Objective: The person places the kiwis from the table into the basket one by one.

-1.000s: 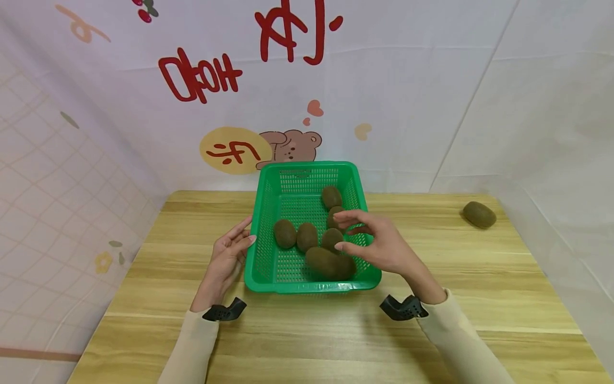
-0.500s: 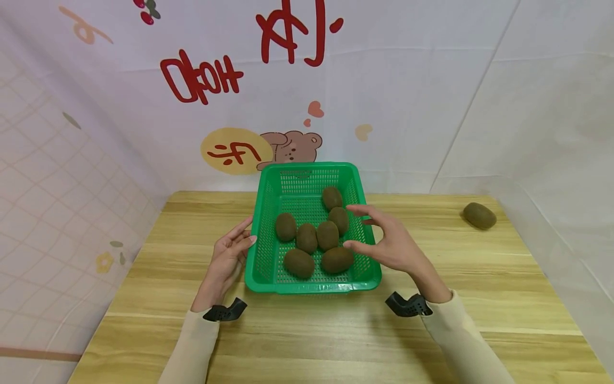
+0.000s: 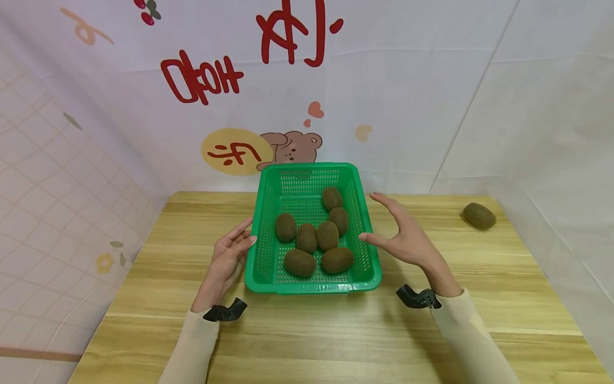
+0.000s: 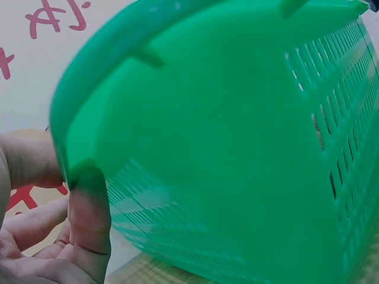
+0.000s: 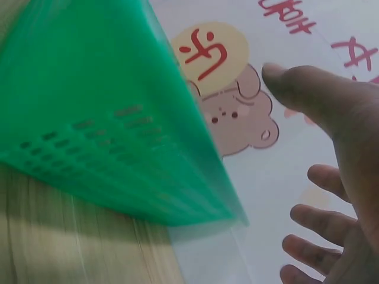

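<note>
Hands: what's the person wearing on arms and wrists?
Both hands, left and right, are bare, with no gloves or rings visible. Long cream sleeves cover both arms. Each wrist carries a small black camera mount, the right one at.

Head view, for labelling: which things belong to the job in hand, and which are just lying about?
In the job: green basket; six kiwis inside it; left hand touching its side; right hand open beside it.
Lying about: lone kiwi at the table's far right.
</note>
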The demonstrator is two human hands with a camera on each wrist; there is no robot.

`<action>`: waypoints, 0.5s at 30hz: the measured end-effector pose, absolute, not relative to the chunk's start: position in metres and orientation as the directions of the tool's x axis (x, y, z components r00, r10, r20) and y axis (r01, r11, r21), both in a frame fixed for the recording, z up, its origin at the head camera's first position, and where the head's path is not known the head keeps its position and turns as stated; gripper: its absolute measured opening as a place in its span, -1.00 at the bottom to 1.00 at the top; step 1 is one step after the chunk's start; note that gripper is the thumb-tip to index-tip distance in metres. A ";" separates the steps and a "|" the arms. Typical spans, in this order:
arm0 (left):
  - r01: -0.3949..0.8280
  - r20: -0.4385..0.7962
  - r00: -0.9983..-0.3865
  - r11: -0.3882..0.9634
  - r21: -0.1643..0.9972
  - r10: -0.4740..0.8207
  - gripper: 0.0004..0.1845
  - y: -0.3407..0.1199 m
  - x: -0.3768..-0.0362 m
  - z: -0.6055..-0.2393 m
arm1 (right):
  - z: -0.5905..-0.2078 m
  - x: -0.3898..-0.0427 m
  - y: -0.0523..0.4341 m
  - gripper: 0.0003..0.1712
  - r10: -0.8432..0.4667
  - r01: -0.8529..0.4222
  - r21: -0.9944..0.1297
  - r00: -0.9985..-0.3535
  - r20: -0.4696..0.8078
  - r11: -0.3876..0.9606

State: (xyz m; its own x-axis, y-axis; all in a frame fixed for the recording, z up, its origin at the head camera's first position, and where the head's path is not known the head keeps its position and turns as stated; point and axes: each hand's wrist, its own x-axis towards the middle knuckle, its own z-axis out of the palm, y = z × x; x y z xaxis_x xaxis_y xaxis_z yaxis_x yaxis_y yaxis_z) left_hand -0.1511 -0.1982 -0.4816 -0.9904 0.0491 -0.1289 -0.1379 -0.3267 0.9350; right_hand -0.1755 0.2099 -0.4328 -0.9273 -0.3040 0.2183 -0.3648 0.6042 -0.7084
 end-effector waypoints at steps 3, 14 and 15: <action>-0.138 -0.128 -0.990 -0.326 0.935 0.051 -0.33 -0.198 -0.151 -0.482 | -0.435 -0.178 0.217 0.06 -0.281 -0.340 -0.709 -0.938 0.204 0.619; -0.122 -0.104 -0.992 -0.340 0.933 0.072 -0.31 -0.199 -0.150 -0.482 | -0.444 -0.185 0.245 0.12 -0.235 -0.303 -0.691 -0.952 0.195 0.657; -0.122 -0.103 -0.992 -0.340 0.932 0.072 -0.31 -0.199 -0.150 -0.482 | -0.444 -0.186 0.248 0.12 -0.231 -0.303 -0.687 -0.953 0.198 0.660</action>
State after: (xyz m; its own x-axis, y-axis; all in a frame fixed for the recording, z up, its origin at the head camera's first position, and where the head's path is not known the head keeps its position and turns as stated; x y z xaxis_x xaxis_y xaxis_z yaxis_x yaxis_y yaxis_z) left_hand -0.1503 -0.1989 -0.4818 -0.9920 0.0722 -0.1034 -0.1220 -0.3402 0.9324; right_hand -0.1857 0.2478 -0.4443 -0.9526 -0.2310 0.1979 -0.3029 0.6604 -0.6871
